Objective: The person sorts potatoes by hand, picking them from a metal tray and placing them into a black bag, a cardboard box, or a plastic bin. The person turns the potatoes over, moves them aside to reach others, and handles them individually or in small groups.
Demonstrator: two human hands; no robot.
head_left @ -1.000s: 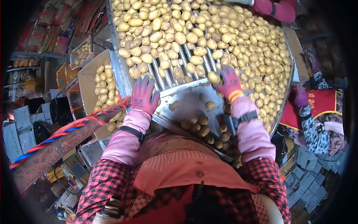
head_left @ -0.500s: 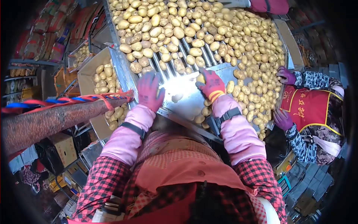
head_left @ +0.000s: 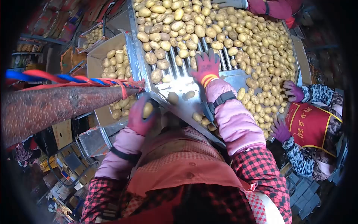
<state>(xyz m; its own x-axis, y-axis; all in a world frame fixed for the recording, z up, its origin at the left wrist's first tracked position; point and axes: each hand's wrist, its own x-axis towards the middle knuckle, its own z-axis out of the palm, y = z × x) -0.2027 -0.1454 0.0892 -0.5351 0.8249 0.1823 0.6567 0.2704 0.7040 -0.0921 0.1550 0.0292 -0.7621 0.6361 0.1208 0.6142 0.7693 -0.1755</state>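
Note:
My left hand (head_left: pixel 138 118), in a red and dark glove, is closed around a potato (head_left: pixel 148 110) beside the near left edge of the metal table. My right hand (head_left: pixel 207 68), gloved alike, lies over the metal rollers (head_left: pixel 178 64) with its fingers stretched forward and apart, touching the near edge of the potato pile (head_left: pixel 257 41). A potato (head_left: pixel 193 63) shows by its thumb side. On the shiny metal plate (head_left: pixel 182 86) in front of me lie a loose potato (head_left: pixel 172 98) and another potato (head_left: pixel 189 95).
A cardboard box (head_left: pixel 106 50) with potatoes stands left of the table. A brown pole (head_left: pixel 67 106) wrapped in rope juts in from the left. At right, a co-worker's purple-gloved hands (head_left: pixel 292 91) touch the pile's edge. Another person's sleeve (head_left: pixel 266 7) reaches in at the top.
My left hand has moved off the metal plate toward me, with a potato in it. My right hand has reached forward onto the rollers and its fingers have opened. The view has shifted.

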